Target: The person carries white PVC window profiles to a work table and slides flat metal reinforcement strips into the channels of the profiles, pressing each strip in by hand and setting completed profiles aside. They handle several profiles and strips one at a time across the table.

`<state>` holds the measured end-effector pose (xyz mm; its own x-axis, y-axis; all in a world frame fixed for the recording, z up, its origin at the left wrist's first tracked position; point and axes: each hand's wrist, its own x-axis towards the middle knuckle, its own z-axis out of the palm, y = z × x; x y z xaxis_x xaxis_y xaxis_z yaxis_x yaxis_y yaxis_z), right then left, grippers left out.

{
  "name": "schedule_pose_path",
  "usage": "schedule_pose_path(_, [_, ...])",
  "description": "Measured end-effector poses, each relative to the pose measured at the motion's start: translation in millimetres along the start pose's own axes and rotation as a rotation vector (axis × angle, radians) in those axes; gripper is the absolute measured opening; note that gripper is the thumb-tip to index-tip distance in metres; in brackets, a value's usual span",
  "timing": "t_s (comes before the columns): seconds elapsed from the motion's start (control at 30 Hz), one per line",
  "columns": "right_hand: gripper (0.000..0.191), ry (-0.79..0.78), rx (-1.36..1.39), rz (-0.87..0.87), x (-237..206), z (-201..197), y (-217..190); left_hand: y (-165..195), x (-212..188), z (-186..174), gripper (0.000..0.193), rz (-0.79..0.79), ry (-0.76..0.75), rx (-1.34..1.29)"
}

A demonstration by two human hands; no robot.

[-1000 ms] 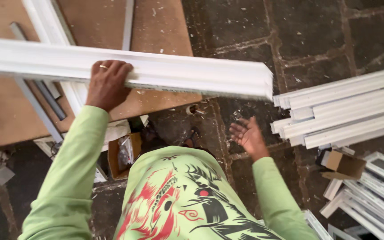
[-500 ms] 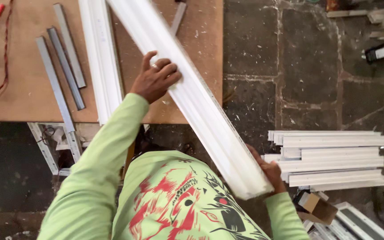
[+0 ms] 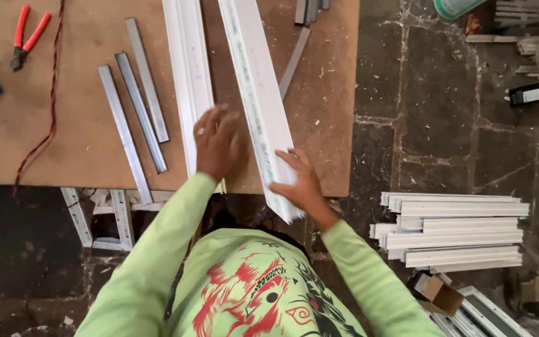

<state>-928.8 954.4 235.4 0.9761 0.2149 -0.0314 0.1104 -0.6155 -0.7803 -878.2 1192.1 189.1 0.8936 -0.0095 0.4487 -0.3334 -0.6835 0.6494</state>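
A long white plastic profile (image 3: pixel 258 93) lies lengthwise on the brown board table (image 3: pixel 76 156), its near end jutting over the table's front edge. My right hand (image 3: pixel 299 182) grips that near end, fingers spread across its top. My left hand (image 3: pixel 216 142) hovers blurred just left of it, over a second white profile (image 3: pixel 188 68) that lies parallel on the table; its fingers are apart and hold nothing. Both sleeves are light green.
Three grey metal strips (image 3: pixel 135 106) lie left of the profiles. Red-handled pliers (image 3: pixel 25 34) and a red cord (image 3: pixel 50 106) are at the far left. More grey strips (image 3: pixel 294 53) lie further back. A stack of white profiles (image 3: pixel 453 231) rests on the stone floor at right.
The white profile swung from crosswise, held up in the air, down to lengthwise on the table. My left hand let go of it; my right hand moved up onto its near end.
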Motion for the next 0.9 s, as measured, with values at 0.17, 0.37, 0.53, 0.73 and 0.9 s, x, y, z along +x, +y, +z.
schedule_pose_path(0.17, [0.064,0.122,-0.425,0.030,52.5,85.4,-20.6,-19.1,-85.9,-81.9,0.037,-0.267,-0.036,-0.003])
schedule_pose_path(0.37, [0.055,0.019,-0.453,-0.121,43.0,136.3,-1.8,-82.7,-107.3,-136.2,0.026,-0.496,0.002,0.067])
schedule_pose_path(0.53, [0.050,0.093,-0.390,-0.109,3.3,141.3,13.8,-146.6,-69.9,-116.8,0.021,-0.584,-0.101,0.106])
schedule_pose_path(0.73, [0.037,0.131,-0.365,-0.018,-30.0,138.4,6.4,-181.1,1.4,-71.6,0.042,-0.547,-0.253,0.504])
schedule_pose_path(0.9, [0.031,0.174,-0.284,-0.004,-41.1,132.9,-8.9,-191.6,25.2,-63.6,0.050,-0.825,-0.399,0.530])
